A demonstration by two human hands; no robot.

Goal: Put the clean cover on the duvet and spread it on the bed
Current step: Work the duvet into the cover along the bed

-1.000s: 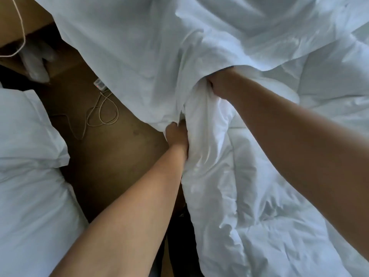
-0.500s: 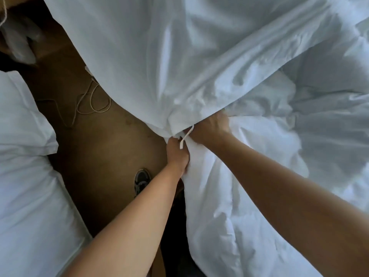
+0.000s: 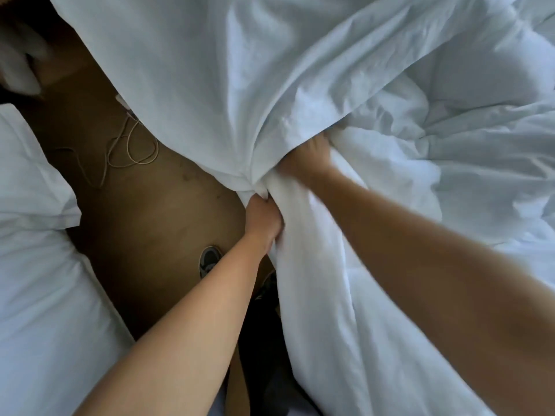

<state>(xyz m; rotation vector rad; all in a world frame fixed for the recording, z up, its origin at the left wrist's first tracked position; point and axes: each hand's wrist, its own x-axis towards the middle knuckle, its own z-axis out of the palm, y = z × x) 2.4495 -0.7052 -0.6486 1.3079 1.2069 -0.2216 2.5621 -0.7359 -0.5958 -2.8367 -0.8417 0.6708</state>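
Two bare forearms reach out from you over the brown floor [image 3: 144, 223] beside the bed, past a shoe [image 3: 208, 261] below. Your left hand [image 3: 264, 219] is clenched tight on a bunched corner of the white duvet [image 3: 345, 295]. Just beyond it, your right hand [image 3: 309, 163] is blurred, fingers closed into the cover [image 3: 210, 85] where its edge meets the duvet. Farther left, a thin cable [image 3: 132, 151] lies looped on the floor

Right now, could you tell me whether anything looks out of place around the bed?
Yes: a loose cable lies coiled on the brown floor beside the hanging cover, where feet could catch it.
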